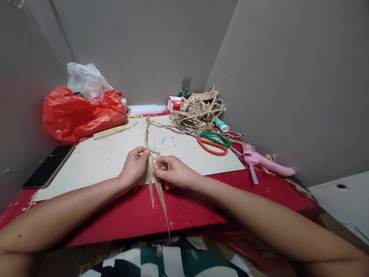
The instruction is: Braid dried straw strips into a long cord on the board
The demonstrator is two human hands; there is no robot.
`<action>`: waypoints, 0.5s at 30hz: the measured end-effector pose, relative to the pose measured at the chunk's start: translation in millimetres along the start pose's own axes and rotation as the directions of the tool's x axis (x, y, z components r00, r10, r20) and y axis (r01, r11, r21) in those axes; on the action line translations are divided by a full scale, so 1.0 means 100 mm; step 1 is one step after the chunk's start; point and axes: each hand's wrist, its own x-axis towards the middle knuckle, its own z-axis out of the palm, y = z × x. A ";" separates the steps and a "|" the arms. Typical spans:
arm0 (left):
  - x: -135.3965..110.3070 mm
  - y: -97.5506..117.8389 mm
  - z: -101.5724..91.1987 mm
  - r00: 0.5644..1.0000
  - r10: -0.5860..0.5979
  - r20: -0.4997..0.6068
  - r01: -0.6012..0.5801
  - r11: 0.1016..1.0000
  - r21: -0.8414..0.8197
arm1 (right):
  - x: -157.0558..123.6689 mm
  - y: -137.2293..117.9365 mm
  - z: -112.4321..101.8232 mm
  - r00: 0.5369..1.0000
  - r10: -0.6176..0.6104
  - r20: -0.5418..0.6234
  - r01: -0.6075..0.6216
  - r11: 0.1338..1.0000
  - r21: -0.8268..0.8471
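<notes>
Left grip [135, 163]: you have it clamped on the braid [146, 134], which lies along the middle of the white board [95, 165] | right grip [174, 171]: your curled fingers touch the leaf strips [150, 181] at the board's near edge; cannot tell whether clamped | scissors [213, 147]: on the board's right part | phone [49, 165]: at the board's left edge | glue gun [265, 163]: right of the board

In front of you, the board [95, 169] lies on the desk [129, 221]. Your left hand [134, 165] and right hand [173, 172] are over its near part. The phone [49, 166] sits at its left edge, the bags [82, 115] at its far left corner. Scissors [201, 137] and the cord heap [198, 111] are on its far right part, the glue gun [268, 163] right of it, the clear sticks [147, 109] behind it.
</notes>
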 end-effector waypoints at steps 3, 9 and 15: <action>0.02 -0.06 0.01 0.999 0.042 0.026 -0.044 0.998 0.044 | 0.00 -0.01 0.02 0.999 -0.028 0.020 0.027 1.000 0.014; 0.04 -0.12 0.00 0.996 0.079 0.052 -0.080 0.997 0.023 | 0.07 0.00 0.05 0.992 -0.045 -0.119 0.053 0.997 0.062; 0.03 -0.11 0.00 0.992 0.108 0.067 -0.111 0.992 0.054 | 0.08 0.00 0.05 0.983 -0.058 -0.175 0.066 0.997 0.037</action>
